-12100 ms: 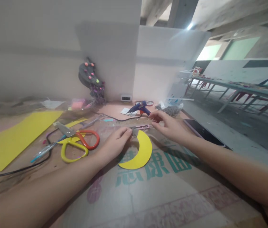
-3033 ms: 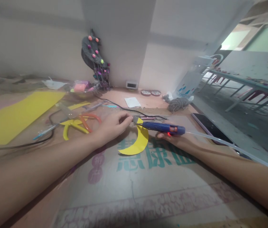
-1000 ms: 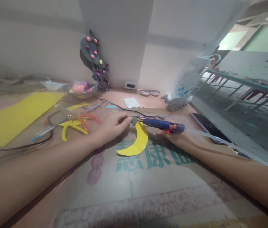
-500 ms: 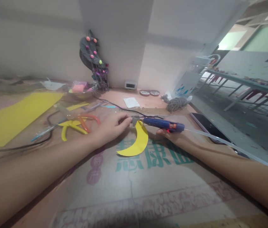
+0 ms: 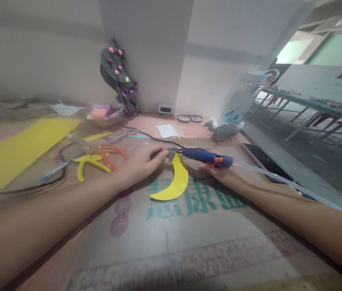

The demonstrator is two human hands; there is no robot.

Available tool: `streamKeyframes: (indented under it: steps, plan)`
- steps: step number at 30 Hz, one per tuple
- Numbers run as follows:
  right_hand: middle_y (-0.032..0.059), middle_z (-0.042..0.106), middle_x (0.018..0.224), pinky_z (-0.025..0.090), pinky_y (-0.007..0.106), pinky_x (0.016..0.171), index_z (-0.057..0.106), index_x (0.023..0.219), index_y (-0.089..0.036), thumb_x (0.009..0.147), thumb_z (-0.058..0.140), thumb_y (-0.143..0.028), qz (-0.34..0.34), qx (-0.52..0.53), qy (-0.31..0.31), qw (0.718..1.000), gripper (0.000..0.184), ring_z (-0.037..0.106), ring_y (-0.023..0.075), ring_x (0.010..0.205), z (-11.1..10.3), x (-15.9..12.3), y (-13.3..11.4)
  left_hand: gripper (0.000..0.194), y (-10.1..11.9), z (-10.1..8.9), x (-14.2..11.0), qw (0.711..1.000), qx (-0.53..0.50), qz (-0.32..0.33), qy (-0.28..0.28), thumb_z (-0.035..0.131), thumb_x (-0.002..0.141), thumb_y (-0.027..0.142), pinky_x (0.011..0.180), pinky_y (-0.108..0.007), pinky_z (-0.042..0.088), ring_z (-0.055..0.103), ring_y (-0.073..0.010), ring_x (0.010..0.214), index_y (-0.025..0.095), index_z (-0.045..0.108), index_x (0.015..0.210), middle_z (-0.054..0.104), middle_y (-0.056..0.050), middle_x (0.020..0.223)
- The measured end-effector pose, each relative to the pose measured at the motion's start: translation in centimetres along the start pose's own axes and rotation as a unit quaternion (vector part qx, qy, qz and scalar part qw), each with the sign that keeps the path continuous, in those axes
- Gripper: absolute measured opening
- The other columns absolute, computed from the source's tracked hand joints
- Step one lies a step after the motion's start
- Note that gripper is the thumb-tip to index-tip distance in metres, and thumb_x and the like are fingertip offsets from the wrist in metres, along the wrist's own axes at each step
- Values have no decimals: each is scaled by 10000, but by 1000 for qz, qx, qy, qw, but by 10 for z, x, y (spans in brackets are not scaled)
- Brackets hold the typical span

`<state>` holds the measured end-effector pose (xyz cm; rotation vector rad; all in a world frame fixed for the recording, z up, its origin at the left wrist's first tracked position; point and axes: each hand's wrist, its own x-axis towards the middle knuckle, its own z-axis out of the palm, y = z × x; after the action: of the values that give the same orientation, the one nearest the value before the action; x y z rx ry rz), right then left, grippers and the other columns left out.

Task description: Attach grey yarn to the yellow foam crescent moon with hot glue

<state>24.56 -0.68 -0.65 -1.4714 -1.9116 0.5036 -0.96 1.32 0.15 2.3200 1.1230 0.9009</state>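
My left hand (image 5: 148,161) pinches the upper tip of a yellow paper crescent (image 5: 181,178) between thumb and forefinger. A small grey piece (image 5: 171,156), perhaps yarn, covers that tip beside my fingers. In my right hand (image 5: 211,169) is a blue hot glue gun (image 5: 205,157), its nozzle pointing left at the grey-covered tip. A small red light glows on the gun. From its back end, a long clear glue stick (image 5: 280,178) runs out to the right over my forearm. The crescent's lower point curves toward the left above the printed board (image 5: 146,242).
On the left lie orange-handled scissors (image 5: 110,155), yellow-handled pliers (image 5: 90,163) and a yellow sheet (image 5: 28,151). A grey crescent decorated with pompoms (image 5: 112,68) stands against the wall. Grey yarn (image 5: 225,132) and a phone (image 5: 267,161) are at right. A black cord (image 5: 158,138) crosses behind my hands.
The view has shifted very slightly. Both hands, the glue gun and the crescent keep nearly the same places, with the gun still at the crescent's tip.
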Motion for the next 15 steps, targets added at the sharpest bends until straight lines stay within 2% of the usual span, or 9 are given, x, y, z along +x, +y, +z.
streamKeyframes:
  steps: [4,10,15]
  plan:
    - [49,631,662,475,322,539,564,681,-244,739,626,-525,-5,-13,-4,1000,293,598,225,622,-10,-5,-13,317,0,0,0,1000,-8,-17,0,394,930,353,640,-267,388,560,-168,724,172,576,745,611,-10,735]
    - [42,663,652,495,306,590,617,615,-224,868,467,-478,-15,20,-58,998,389,623,194,624,-23,1,-14,327,-3,2,-1,999,-21,-35,-2,392,933,375,645,-267,401,577,-174,741,176,598,777,641,-13,767]
    - [79,700,786,474,295,553,660,755,-185,886,430,-580,-38,164,-33,985,476,597,165,590,-35,8,-14,337,-6,4,0,999,-18,-33,-14,397,934,388,641,-271,396,581,-176,738,180,612,778,647,-10,763]
